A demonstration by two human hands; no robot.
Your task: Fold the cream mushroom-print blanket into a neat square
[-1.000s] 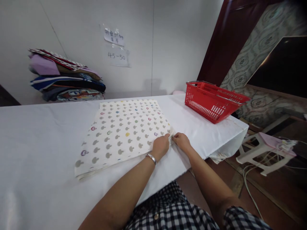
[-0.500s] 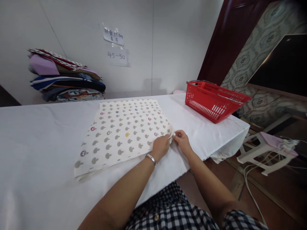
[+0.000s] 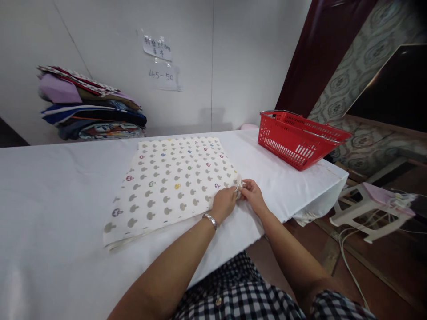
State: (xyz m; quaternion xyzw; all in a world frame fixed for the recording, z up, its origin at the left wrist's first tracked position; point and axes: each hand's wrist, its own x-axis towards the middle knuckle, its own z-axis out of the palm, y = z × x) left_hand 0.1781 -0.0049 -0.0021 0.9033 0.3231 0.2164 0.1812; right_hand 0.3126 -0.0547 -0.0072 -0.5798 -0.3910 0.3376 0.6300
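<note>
A folded white cloth (image 3: 173,182) printed with grey and coloured mushroom shapes lies flat on the table in several layers. At its near right corner, my left hand (image 3: 224,202) is closed on the edge, with a silver bracelet at the wrist. My right hand (image 3: 252,195) pinches the same corner from the right side, its fingertips close to those of my left hand. The corner's layers are lifted and bunched between the two hands. Part of the corner is hidden behind my fingers.
A white-covered table (image 3: 60,191) stands against a wall bearing paper signs (image 3: 163,75). Folded fabrics (image 3: 93,104) are stacked at the back left. On the right are a red basket (image 3: 296,140) and, past the table edge, a white stool (image 3: 376,209) with cables.
The fingers of my right hand have moved slightly left and in closer on the cloth's corner. My left hand stays in place, and the cloth has hardly shifted.
</note>
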